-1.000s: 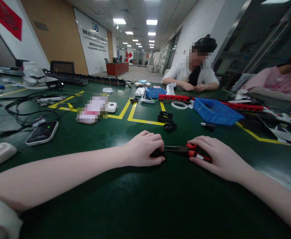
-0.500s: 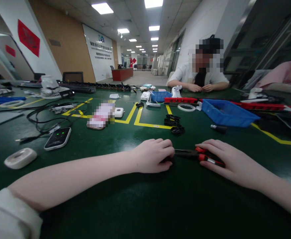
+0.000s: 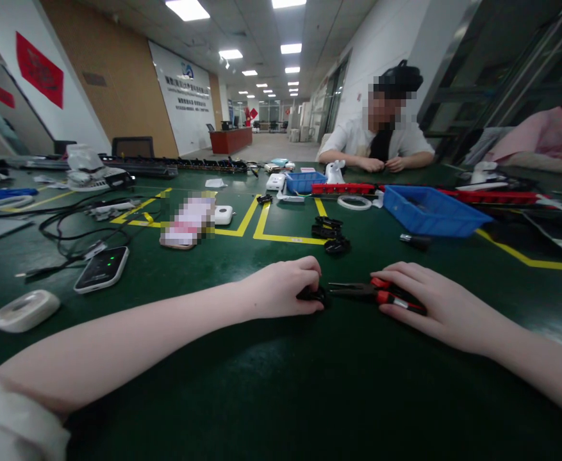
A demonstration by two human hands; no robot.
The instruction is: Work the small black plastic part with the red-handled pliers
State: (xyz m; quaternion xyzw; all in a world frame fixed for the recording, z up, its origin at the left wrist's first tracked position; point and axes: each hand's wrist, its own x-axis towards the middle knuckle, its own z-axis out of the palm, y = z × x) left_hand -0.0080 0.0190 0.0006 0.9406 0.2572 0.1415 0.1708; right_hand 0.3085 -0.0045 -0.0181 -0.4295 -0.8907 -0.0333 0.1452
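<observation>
My right hand point(image 3: 425, 301) is closed around the red-and-black handles of long-nose pliers point(image 3: 357, 289), whose dark jaws point left and stand slightly apart. To the left of the jaw tips, my left hand point(image 3: 290, 288) is closed on a small black part point(image 3: 315, 294). Fingers hide most of that part, so its kind does not show. A short gap lies between the plier tips and the black part. Beyond the hands, several similar-looking small black pieces point(image 3: 331, 234) lie in a cluster on the green table point(image 3: 242, 390).
A blue bin point(image 3: 429, 211) and a small black cylinder point(image 3: 415, 241) are at the right. Left of my hands lie a phone point(image 3: 188, 221), a device with green lights point(image 3: 102, 270), a white ring-shaped object point(image 3: 25, 311) and cables point(image 3: 59, 224). A co-worker point(image 3: 381, 128) sits opposite.
My left hand has drawn back left from the plier tips, and the black part in its fingers now shows. The plier jaws look further apart. The whole view has shifted slightly.
</observation>
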